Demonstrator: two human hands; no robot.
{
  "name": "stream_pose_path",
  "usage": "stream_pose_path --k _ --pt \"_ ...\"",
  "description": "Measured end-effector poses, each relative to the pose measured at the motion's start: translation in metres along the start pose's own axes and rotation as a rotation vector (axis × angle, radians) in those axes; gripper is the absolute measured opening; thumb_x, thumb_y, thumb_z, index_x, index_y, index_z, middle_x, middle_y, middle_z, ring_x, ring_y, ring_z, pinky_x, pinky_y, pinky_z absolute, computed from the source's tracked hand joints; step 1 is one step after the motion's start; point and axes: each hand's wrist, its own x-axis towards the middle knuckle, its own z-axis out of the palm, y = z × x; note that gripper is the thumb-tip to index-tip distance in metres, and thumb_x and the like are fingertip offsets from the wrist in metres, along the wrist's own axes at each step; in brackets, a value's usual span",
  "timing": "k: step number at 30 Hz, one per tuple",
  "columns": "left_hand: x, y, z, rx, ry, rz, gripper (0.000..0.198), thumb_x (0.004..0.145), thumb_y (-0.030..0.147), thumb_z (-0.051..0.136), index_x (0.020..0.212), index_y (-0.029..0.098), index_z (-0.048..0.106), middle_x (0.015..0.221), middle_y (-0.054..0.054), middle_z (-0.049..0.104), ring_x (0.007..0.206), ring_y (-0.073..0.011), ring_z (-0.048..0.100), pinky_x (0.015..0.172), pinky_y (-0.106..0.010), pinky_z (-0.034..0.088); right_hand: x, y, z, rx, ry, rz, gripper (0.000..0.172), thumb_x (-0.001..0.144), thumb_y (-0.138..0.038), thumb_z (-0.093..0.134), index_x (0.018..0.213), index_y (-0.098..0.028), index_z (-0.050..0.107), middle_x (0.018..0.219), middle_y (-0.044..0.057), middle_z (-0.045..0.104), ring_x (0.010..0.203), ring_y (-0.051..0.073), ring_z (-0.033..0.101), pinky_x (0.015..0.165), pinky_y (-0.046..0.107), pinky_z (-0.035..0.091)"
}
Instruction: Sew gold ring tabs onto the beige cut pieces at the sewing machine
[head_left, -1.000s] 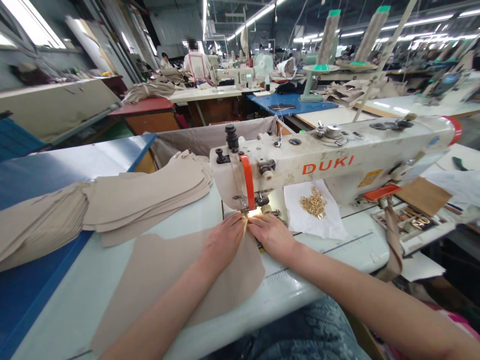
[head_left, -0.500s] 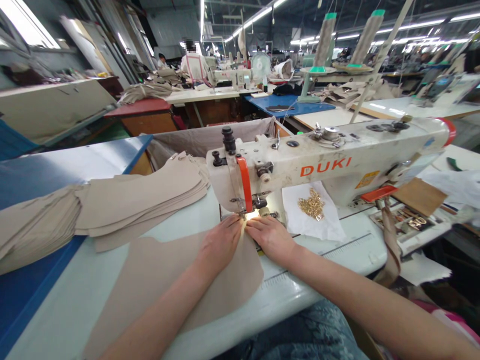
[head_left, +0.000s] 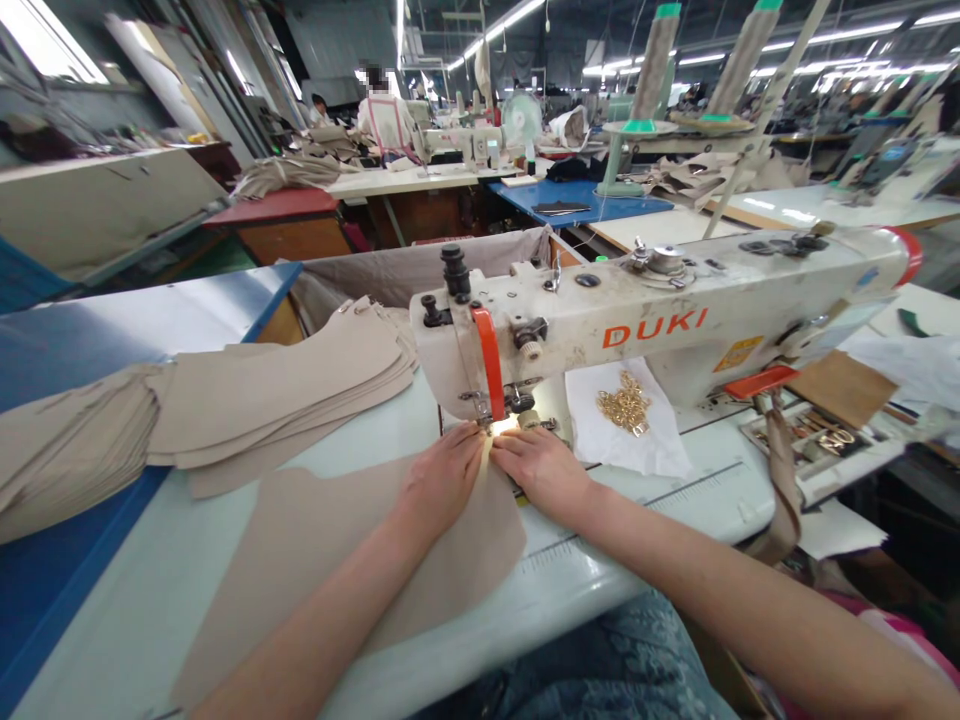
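Under the lit presser foot (head_left: 487, 428) of a white sewing machine (head_left: 570, 335) lies the edge of a beige fabric piece (head_left: 315, 535). My left hand (head_left: 444, 475) grips this fabric just left of the foot, its fingers close together and pointing at the needle. On the other side my right hand (head_left: 540, 468) is closed on the fabric's right edge, fingertips close to the foot. Both sets of fingertips nearly meet, and the glare partly hides what lies between them. The rest of the piece spreads flat over the table toward me.
Stacked beige fabric pieces (head_left: 277, 400) lie at the left. Gold metal rings (head_left: 625, 403) rest on a white cloth (head_left: 667, 445) beside the machine arm. A parts tray (head_left: 817, 445) sits at the right. Thread cones (head_left: 656, 70) stand behind; a person (head_left: 386, 125) is farther back.
The camera view has shifted very slightly. Both hands keep their places at the presser foot, and the fabric shows no clear movement.
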Motion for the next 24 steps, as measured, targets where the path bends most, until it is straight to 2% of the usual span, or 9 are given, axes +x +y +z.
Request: stream_pose_path --k 12,14,18,21,24 --pt "0.002 0.003 0.0 -0.022 -0.008 -0.037 0.032 0.093 0.022 0.034 0.101 0.012 0.064 0.105 -0.013 0.068 0.103 -0.0222 0.063 0.092 -0.037 0.053 0.0 0.002 -0.002 -0.013 0.008 -0.007 0.013 0.089 -0.016 0.057 0.098 -0.011 0.063 0.1 0.01 0.067 0.1 0.023 0.058 0.083 0.035 0.046" --pt "-0.006 0.007 -0.005 -0.028 0.008 -0.044 0.031 0.093 0.021 0.035 0.101 0.012 0.064 0.106 -0.012 0.068 0.101 -0.0211 0.064 0.09 -0.035 0.053 -0.002 -0.003 -0.002 -0.009 0.019 -0.056 0.01 0.089 -0.016 0.057 0.094 -0.011 0.064 0.098 0.01 0.067 0.098 0.022 0.058 0.085 0.035 0.046" --pt "-0.039 0.019 -0.015 -0.031 0.045 -0.029 0.03 0.094 0.02 0.035 0.101 0.015 0.064 0.107 -0.01 0.068 0.102 -0.0194 0.064 0.09 -0.033 0.054 -0.015 -0.023 0.001 0.015 0.105 -0.193 0.007 0.088 -0.015 0.057 0.089 -0.011 0.064 0.097 0.009 0.067 0.095 0.02 0.06 0.092 0.035 0.045" --pt "-0.055 0.026 -0.021 -0.03 0.031 -0.025 0.029 0.093 0.018 0.037 0.106 0.015 0.062 0.11 -0.01 0.067 0.107 -0.0189 0.061 0.095 -0.034 0.051 -0.025 -0.036 0.004 0.038 0.179 -0.209 0.008 0.089 -0.014 0.056 0.091 -0.012 0.064 0.1 0.009 0.068 0.096 0.02 0.06 0.093 0.035 0.045" --pt "-0.062 0.034 -0.034 -0.02 0.04 -0.128 0.032 0.092 0.021 0.039 0.119 0.014 0.055 0.122 -0.012 0.061 0.114 -0.0195 0.057 0.098 -0.034 0.048 -0.029 -0.039 0.005 0.06 0.194 -0.202 0.01 0.089 -0.014 0.055 0.093 -0.013 0.064 0.101 0.008 0.069 0.097 0.019 0.06 0.092 0.034 0.046"
